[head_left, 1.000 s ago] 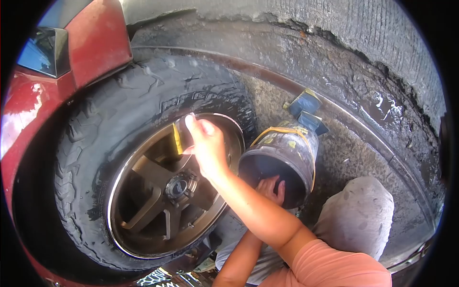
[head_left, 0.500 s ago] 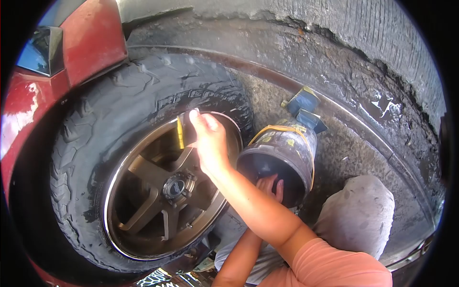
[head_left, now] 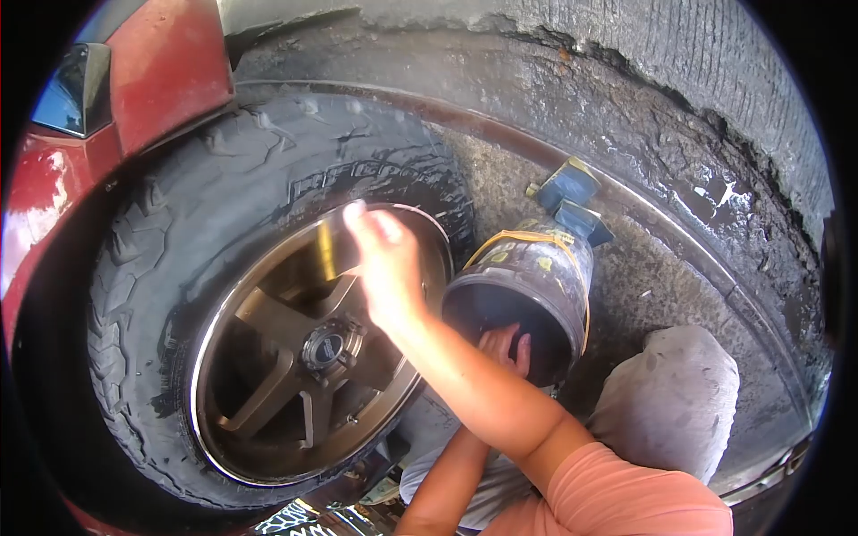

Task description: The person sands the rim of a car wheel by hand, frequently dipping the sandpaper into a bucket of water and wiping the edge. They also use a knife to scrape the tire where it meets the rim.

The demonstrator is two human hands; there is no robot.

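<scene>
My right hand point(head_left: 391, 263), blurred by motion, is closed around a flat pad with a yellow edge point(head_left: 325, 250). It holds the pad at the upper rim of the bronze wheel point(head_left: 286, 322), inside a black tire point(head_left: 147, 304) with chunky tread. My right forearm crosses over my left arm. The fingers of my left hand point(head_left: 502, 344) curl over the near rim, into the mouth of a dark, scuffed bucket point(head_left: 545, 255). The bucket leans with its mouth toward me, and a yellow-orange cord handle point(head_left: 518, 236) loops around it. My forearm hides part of the left hand's grip.
Red vehicle bodywork point(head_left: 174, 76) is at the upper left. A blue object with flat plates point(head_left: 567, 189) sits behind the bucket. A raised metal edge point(head_left: 487, 134) curves along the wet, rough ground. My knee point(head_left: 670, 402) is at the right.
My right hand has shifted slightly left with the pad and become blurred, the pad tilting a little. My left hand and the bucket stay in place.
</scene>
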